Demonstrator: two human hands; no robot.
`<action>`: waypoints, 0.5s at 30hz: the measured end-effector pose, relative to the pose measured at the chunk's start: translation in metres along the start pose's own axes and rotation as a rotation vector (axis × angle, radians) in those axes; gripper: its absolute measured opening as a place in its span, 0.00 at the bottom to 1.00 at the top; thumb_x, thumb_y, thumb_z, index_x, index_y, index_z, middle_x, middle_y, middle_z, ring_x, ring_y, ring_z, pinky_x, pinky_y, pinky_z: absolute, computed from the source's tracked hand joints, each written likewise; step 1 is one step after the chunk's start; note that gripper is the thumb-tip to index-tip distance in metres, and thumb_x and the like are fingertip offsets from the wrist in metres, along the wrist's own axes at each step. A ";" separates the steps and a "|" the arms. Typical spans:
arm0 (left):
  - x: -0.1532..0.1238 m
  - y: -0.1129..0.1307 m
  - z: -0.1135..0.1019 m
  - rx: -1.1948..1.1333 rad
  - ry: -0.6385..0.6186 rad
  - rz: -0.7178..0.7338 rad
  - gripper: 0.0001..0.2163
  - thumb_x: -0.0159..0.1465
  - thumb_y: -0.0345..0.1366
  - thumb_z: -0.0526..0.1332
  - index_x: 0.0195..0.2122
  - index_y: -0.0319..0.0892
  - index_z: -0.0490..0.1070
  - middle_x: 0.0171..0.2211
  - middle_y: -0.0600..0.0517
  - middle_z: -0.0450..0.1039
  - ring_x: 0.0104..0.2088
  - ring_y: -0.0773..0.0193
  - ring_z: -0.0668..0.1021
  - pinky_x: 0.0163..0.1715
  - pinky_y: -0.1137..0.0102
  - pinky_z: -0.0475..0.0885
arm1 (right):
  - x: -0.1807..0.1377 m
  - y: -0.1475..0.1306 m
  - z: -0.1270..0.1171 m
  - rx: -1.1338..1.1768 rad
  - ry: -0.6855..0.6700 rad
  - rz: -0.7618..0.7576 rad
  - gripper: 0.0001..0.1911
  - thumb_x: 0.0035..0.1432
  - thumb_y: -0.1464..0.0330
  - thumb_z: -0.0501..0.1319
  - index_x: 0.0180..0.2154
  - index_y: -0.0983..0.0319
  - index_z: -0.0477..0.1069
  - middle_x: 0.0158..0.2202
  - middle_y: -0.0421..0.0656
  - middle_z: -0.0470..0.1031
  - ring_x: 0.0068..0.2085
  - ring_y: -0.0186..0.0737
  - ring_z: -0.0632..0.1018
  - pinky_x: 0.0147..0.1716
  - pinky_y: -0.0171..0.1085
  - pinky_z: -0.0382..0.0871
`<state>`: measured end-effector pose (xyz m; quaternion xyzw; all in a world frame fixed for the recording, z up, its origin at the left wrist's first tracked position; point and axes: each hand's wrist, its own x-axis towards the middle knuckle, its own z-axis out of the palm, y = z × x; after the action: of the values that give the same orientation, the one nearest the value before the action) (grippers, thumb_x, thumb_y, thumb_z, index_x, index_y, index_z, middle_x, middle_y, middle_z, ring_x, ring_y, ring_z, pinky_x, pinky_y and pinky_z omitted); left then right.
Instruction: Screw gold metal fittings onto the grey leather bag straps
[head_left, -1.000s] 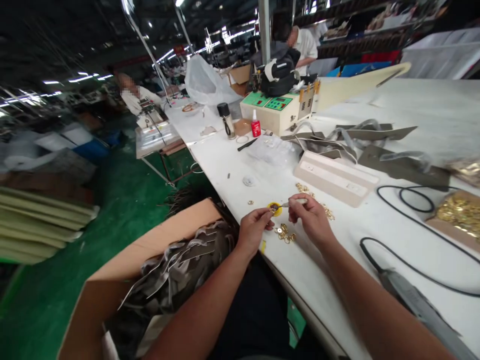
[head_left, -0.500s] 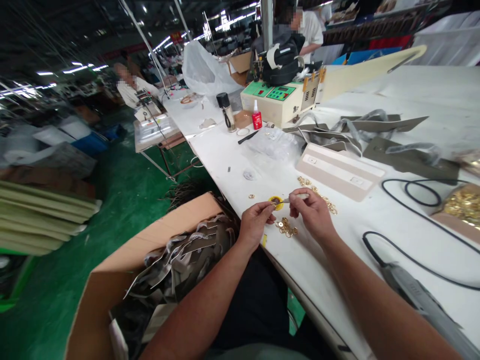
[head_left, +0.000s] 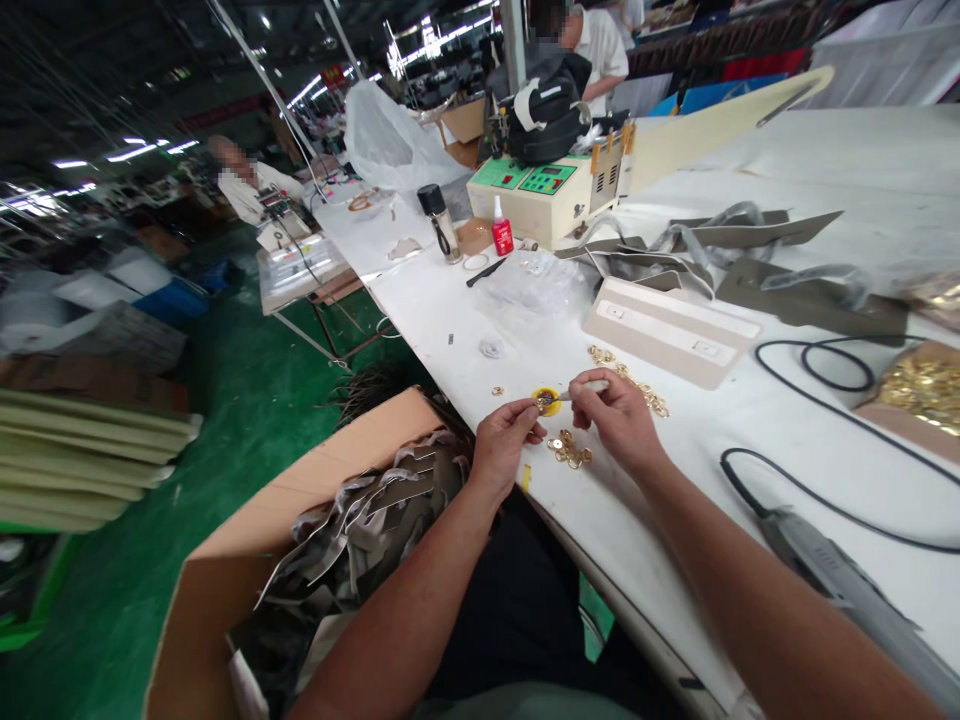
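My left hand (head_left: pixel 504 447) is pinched shut on a small gold ring at its fingertips, beside a small yellow cap (head_left: pixel 546 401) on the white table (head_left: pixel 675 500). My right hand (head_left: pixel 613 417) is closed on a thin pale stick (head_left: pixel 589 389) whose tip points at the yellow cap. A little heap of gold rings (head_left: pixel 568 451) lies on the table between and just below both hands. More gold rings (head_left: pixel 630 378) trail along the table beyond my right hand. One single ring (head_left: pixel 497 391) lies left of the cap.
An open cardboard box (head_left: pixel 300 530) of grey straps stands at my left. A beige flat box (head_left: pixel 671 330), grey straps (head_left: pixel 750 270), a black cable (head_left: pixel 817 500), a grey hand tool (head_left: pixel 840 590), a beige machine (head_left: pixel 540 195), a red glue bottle (head_left: pixel 501 230) and a tray of gold parts (head_left: pixel 919 390) lie on the table. Other people work behind.
Both hands stay together at the yellow cap with barely any movement. The view has shifted slightly, so everything sits a bit lower and further left.
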<state>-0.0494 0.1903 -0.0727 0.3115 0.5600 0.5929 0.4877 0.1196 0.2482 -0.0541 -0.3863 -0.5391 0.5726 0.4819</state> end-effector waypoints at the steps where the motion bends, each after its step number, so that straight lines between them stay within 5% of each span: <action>1: 0.000 0.000 0.000 -0.001 0.000 0.001 0.22 0.55 0.48 0.76 0.44 0.38 0.82 0.25 0.51 0.80 0.26 0.68 0.78 0.31 0.72 0.73 | 0.000 0.000 0.000 -0.002 0.000 0.000 0.19 0.59 0.51 0.68 0.39 0.60 0.73 0.21 0.38 0.74 0.23 0.36 0.74 0.25 0.36 0.69; 15: -0.001 0.001 0.002 -0.011 0.007 0.006 0.22 0.54 0.49 0.76 0.42 0.38 0.82 0.25 0.51 0.80 0.25 0.68 0.77 0.31 0.72 0.73 | 0.000 0.000 0.001 0.006 0.001 -0.002 0.19 0.59 0.51 0.69 0.37 0.60 0.74 0.22 0.37 0.75 0.23 0.36 0.75 0.24 0.35 0.69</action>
<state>-0.0477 0.1901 -0.0711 0.3083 0.5576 0.5984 0.4858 0.1181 0.2480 -0.0542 -0.3845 -0.5379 0.5734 0.4838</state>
